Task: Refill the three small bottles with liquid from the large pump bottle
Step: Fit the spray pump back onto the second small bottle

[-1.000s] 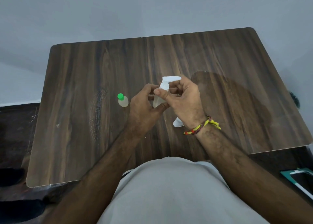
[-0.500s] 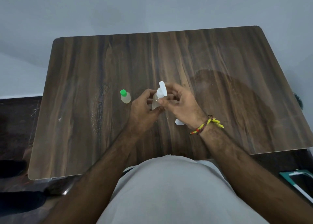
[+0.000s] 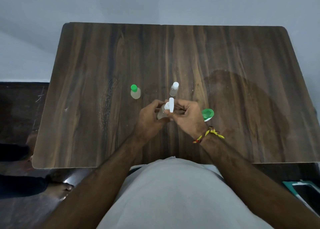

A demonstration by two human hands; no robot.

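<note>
Gripping the clear pump bottle (image 3: 161, 113) around its body, the left hand (image 3: 149, 120) is keeping it tilted just above the wooden table (image 3: 103, 64), fingers curled round it. The right hand (image 3: 187, 118) is pinching at the white pump head (image 3: 169, 105), fingertips closed on its collar, spout pointing away from the person. Just beyond the hands, a small bottle with a white cap (image 3: 174, 89) is standing upright. Off to the left, a small green-capped bottle (image 3: 135, 92) is standing too, well apart from the left hand. Beside the right hand, a green-topped container (image 3: 207, 114) is lying partly hidden behind the wrist with its braided wristband (image 3: 208, 135). How full the bottles are, I cannot tell.
</note>
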